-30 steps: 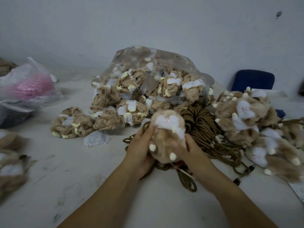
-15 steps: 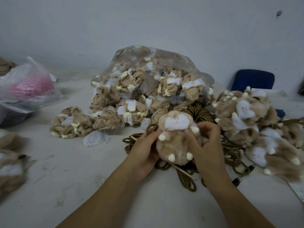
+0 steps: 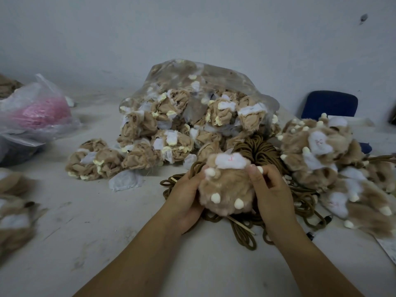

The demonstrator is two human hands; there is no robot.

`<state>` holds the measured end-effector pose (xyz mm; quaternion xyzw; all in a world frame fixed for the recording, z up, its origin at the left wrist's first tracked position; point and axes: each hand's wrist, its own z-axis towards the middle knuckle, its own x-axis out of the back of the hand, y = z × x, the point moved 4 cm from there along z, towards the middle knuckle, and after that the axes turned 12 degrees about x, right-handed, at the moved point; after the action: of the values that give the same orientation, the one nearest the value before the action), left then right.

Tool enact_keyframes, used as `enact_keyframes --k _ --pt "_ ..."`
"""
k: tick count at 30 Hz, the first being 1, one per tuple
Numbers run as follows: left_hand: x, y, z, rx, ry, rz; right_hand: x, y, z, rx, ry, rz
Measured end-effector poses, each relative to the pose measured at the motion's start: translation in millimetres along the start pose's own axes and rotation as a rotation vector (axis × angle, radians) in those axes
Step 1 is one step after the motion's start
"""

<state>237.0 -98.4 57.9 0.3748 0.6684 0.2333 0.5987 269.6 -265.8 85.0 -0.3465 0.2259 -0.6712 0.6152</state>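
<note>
Just in front of the bag (image 3: 252,86), the plush (image 3: 227,187) sits cupped between left hand (image 3: 184,200) and right hand (image 3: 273,196), each grip curled round a flank; soft, light, squashy, it looks best held by the body.

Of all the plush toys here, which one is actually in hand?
The furry tan plush toy at centre, gripped between the left hand and right hand above the brown cord; the rest lie in heaps or in the clear bag.
</note>
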Motion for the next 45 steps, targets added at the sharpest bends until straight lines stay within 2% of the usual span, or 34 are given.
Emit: enact_keyframes --k 4,12,19,23,29,32,36,39,43,45 --pt "-2.8 -0.5 -0.9 -0.009 -0.006 0.051 -0.2 3.2 -1.2 -0.129 0.029 0.124" --pt "-13.6 -7.8 -1.5 -0.019 -0.125 0.292 1.4 6.9 -0.4 -0.145 0.062 0.157" --pt "-3.9 -10.1 1.8 -0.107 0.12 0.403 -1.9 5.6 -3.4 -0.116 0.014 0.11" --pt "-4.2 -6.7 -0.9 -0.135 0.161 0.347 -3.0 6.0 -4.3 -0.113 -0.026 0.067" --pt "-9.9 -6.5 -2.1 -0.097 0.088 0.182 -3.7 13.0 -5.4 -0.202 0.044 0.17" --pt "-9.6 -4.2 -4.1 -0.095 0.111 0.169 -4.9 11.9 -5.6 -0.202 0.029 0.165" --pt "-7.2 -2.3 -6.8 -0.235 0.317 0.623 -0.5 2.3 -3.3 -0.039 -0.036 -0.08" --pt "-11.0 -5.3 -9.5 -0.346 0.398 0.95 3.5 -8.4 -1.3 0.136 -0.011 -0.237" --pt "-19.5 -4.2 -12.6 -0.453 0.399 1.092 -15.6 -21.2 -5.5 0.306 -0.166 -0.239" --pt "-20.9 -4.0 -12.2 -0.482 0.388 1.121 -22.3 -20.9 -6.7 0.329 -0.207 -0.264"
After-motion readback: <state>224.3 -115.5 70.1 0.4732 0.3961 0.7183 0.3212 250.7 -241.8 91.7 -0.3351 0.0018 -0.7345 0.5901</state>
